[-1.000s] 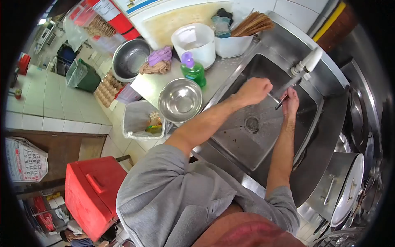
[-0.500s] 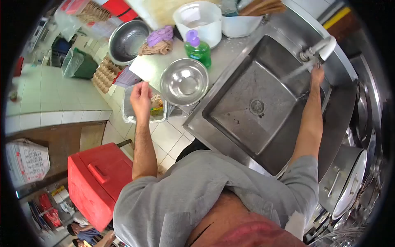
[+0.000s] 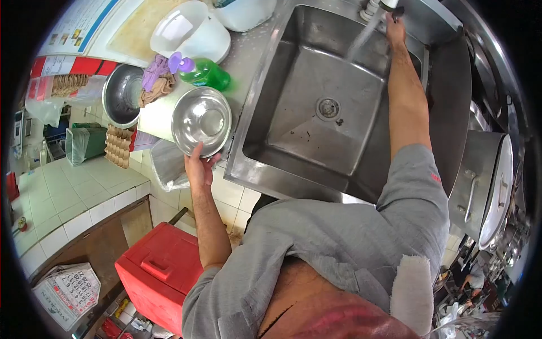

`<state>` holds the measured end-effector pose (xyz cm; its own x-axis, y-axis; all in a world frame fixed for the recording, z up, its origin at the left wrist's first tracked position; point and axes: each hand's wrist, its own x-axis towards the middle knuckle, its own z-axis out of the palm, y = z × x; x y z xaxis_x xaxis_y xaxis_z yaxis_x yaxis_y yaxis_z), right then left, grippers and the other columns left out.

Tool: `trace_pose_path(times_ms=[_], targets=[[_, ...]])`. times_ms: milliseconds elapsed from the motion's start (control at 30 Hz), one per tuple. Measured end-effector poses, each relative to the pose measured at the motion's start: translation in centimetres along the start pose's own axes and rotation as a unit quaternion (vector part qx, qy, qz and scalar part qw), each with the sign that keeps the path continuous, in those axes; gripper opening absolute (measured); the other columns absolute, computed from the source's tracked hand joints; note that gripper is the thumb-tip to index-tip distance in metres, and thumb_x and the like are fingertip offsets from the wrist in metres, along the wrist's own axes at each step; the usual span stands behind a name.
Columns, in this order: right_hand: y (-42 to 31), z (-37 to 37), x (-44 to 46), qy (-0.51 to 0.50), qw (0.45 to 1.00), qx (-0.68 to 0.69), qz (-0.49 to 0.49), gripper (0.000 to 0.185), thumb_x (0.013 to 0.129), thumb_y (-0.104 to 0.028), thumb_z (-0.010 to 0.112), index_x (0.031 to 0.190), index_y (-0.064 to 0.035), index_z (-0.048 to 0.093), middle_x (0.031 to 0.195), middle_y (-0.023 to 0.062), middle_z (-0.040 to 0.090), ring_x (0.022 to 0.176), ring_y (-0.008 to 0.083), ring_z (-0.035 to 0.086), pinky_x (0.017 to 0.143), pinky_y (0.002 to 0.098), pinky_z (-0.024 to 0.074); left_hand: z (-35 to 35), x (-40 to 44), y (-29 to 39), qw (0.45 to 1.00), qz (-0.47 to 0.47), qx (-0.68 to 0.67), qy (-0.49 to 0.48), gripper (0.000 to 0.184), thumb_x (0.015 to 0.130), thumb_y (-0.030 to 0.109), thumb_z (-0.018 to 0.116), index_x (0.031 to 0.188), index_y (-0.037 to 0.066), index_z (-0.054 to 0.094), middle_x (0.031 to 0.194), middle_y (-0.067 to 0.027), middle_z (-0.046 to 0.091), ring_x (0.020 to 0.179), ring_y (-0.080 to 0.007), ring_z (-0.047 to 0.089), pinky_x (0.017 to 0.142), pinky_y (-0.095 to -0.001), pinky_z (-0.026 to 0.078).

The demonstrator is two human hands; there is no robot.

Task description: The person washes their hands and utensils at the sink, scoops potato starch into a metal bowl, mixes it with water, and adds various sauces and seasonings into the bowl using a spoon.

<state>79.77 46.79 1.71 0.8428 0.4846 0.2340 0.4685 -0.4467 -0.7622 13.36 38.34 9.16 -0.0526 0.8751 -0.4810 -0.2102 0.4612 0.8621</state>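
A shiny steel bowl (image 3: 192, 121) sits at the counter's edge. My left hand (image 3: 200, 168) grips its near rim, with fingers partly hidden beneath it. At the far right corner of the sink, my right hand (image 3: 396, 33) is closed around the dark tap handle (image 3: 398, 12). Beside it the white faucet (image 3: 389, 3) is cut off by the view's top edge. A stream of water (image 3: 363, 38) runs from it into the steel sink (image 3: 316, 135). Bits of dark residue lie around the drain (image 3: 327, 108).
A green soap bottle (image 3: 206, 74) lies behind the bowl, near crumpled purple and brown cloths (image 3: 157, 79) and another metal bowl (image 3: 121, 96). White tubs (image 3: 197, 37) stand farther back. A lined bin (image 3: 168, 164) is below my left hand; a red box (image 3: 161, 265) stands nearby.
My left hand has reached the steel bowl and taken hold of its rim. My right hand stays at the tap with water running. The camera view has shifted toward the right.
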Motion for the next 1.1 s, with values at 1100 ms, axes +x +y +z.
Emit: trace_pose_path(times_ms=[1100], targets=[[-18.8, -2.4, -42.1, -0.512, 0.740, 0.428, 0.089, 0.021, 0.083, -0.015, 0.059, 0.098, -0.0006, 0.056, 0.081, 0.0046, 0.057, 0.071, 0.0145, 0.059, 0.068, 0.0309, 0.0497, 3.4, -4.6, -3.9, 0.898, 0.134, 0.318, -0.273, 0.028, 0.093, 0.027, 0.042, 0.083, 0.003, 0.051, 0.060, -0.0026, 0.051, 0.055, -0.0107, 0.045, 0.048, -0.0309, 0.037]])
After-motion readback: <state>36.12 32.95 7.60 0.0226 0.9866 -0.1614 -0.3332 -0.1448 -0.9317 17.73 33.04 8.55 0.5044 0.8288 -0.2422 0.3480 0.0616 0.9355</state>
